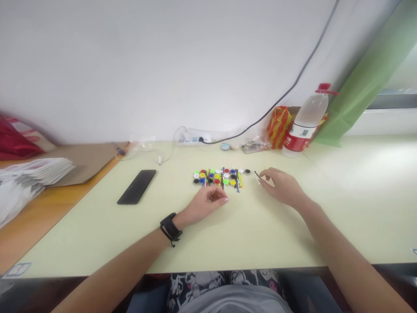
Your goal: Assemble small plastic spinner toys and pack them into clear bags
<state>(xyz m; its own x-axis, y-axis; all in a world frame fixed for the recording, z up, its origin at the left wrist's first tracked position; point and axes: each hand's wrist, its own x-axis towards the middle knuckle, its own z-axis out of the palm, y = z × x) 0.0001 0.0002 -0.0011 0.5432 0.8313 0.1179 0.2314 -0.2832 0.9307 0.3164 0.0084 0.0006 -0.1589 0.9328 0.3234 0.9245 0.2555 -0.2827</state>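
Note:
A cluster of small coloured round pieces and thin coloured sticks (219, 176) lies in rows on the pale yellow-green table (247, 234). My left hand (208, 203), with a black watch on the wrist, rests just in front of the cluster with its fingers curled in; what they hold, if anything, is hidden. My right hand (280, 187) lies to the right of the cluster, its fingertips pinching a thin dark stick (257, 174) next to a white one.
A black phone (137, 186) lies at the left. At the back stand a power strip (192, 139) with a dark cable, a water bottle (305, 121), a red-and-yellow bag (279, 126) and a small packet. Stacked papers (29, 178) lie far left.

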